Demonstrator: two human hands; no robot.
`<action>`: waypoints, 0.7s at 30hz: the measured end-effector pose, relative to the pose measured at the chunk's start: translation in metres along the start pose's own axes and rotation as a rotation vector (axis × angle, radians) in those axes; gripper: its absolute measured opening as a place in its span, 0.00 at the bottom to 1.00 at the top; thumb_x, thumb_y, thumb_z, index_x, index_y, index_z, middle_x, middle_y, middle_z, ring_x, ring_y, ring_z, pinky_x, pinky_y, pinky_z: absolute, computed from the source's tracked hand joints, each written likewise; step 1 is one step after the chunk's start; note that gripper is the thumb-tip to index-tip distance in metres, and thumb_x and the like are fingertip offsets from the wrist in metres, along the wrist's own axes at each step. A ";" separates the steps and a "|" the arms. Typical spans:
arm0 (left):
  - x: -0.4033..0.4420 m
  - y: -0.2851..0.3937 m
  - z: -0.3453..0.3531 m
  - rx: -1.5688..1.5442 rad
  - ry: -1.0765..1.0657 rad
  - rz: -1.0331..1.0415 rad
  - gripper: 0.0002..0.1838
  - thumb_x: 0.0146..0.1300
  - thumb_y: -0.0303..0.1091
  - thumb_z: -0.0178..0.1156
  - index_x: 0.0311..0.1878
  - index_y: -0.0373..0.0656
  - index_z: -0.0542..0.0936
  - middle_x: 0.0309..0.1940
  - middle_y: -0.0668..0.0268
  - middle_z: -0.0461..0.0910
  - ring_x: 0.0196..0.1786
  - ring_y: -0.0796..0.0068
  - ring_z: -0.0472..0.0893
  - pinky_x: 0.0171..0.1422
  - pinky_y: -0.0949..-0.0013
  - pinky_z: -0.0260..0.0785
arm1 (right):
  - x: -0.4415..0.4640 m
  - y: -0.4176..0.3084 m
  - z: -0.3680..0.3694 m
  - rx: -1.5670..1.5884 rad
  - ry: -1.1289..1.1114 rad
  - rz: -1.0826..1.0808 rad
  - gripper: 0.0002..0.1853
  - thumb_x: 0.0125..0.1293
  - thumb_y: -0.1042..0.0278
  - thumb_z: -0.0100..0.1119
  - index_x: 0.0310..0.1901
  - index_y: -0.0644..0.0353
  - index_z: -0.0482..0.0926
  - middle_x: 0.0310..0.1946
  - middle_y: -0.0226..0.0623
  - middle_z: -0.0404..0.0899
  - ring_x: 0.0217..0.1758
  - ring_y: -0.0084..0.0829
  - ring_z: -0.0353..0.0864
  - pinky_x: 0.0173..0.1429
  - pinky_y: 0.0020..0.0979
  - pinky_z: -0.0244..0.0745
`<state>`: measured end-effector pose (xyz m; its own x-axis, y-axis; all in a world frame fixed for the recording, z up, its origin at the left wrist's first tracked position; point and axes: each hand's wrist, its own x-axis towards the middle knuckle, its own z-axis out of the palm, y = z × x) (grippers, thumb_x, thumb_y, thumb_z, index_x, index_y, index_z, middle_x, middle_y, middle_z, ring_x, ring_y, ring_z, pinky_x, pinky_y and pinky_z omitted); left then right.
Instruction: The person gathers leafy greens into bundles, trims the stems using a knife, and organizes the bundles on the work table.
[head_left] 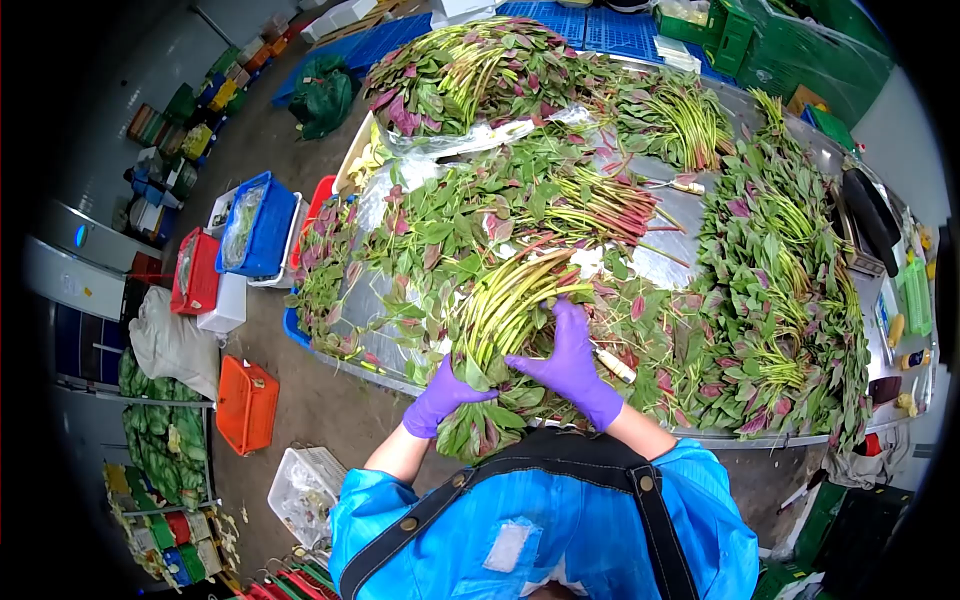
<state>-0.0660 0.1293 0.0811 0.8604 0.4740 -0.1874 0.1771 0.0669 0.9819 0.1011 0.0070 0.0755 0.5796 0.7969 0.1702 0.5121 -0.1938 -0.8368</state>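
A bunch of amaranth greens point(510, 305), with pale green stems and green-and-purple leaves, lies at the front edge of the metal table. My left hand point(440, 398), in a purple glove, grips its leafy near end, thumb over the leaves and fingers partly hidden beneath. From the right, my right hand point(570, 362), also gloved, cups the same bunch with its thumb wide of the fingers; the fingertips press the stems. Just right of that hand a white-handled tool point(615, 365) lies half among leaves. Another amaranth bunch point(600, 205) with reddish stems rests behind.
Rows of amaranth point(780, 290) cover the table's right side, and a big pile point(470, 75) sits at the back. A second white-handled tool point(688, 186) lies near the middle. Left on the floor stand a blue crate point(258, 225), a red crate point(195, 270) and an orange crate point(246, 405).
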 end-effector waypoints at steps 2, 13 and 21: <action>0.001 -0.004 0.000 0.010 0.010 -0.023 0.48 0.34 0.28 0.74 0.62 0.38 0.61 0.55 0.63 0.68 0.57 0.71 0.69 0.63 0.66 0.60 | -0.002 -0.006 -0.001 0.082 -0.036 -0.102 0.51 0.36 0.45 0.73 0.58 0.65 0.57 0.43 0.47 0.72 0.50 0.45 0.71 0.59 0.44 0.61; -0.009 0.007 0.016 -0.508 -0.156 -0.298 0.39 0.41 0.23 0.64 0.61 0.39 0.62 0.47 0.62 0.75 0.47 0.70 0.77 0.51 0.68 0.69 | 0.012 0.029 -0.023 0.495 0.053 -0.059 0.21 0.48 0.74 0.66 0.47 0.57 0.75 0.28 0.32 0.80 0.33 0.25 0.79 0.38 0.26 0.72; -0.003 0.010 -0.001 -0.463 -0.064 -0.276 0.42 0.39 0.19 0.68 0.61 0.38 0.61 0.51 0.61 0.72 0.50 0.69 0.75 0.53 0.67 0.70 | 0.012 0.074 -0.063 -0.263 0.251 -0.112 0.11 0.50 0.67 0.66 0.35 0.59 0.79 0.30 0.36 0.80 0.34 0.25 0.79 0.40 0.28 0.73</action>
<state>-0.0669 0.1293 0.0910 0.8418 0.3305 -0.4267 0.1836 0.5681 0.8022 0.1858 -0.0340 0.0482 0.6317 0.6625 0.4025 0.7072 -0.2798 -0.6494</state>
